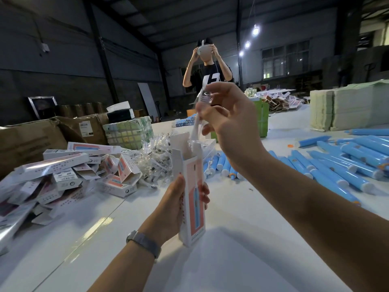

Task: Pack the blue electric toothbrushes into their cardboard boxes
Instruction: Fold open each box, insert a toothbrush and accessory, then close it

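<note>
My left hand (174,207) grips an upright white-and-pink cardboard box (194,199) with its top flaps open. Above it, my right hand (229,121) pinches a clear plastic-wrapped brush head (199,114), whose lower end dips into the box's mouth. Several blue electric toothbrush handles (345,163) lie spread over the white table (242,239) to the right, and a few more (223,165) lie just behind the box. What sits deeper inside the box is hidden.
A heap of boxes (69,171) lies at the left, with bagged brush heads (155,157) behind it. Brown cartons (31,142) stand at far left, green bundles (345,106) at the right. A person (208,66) stands across the table.
</note>
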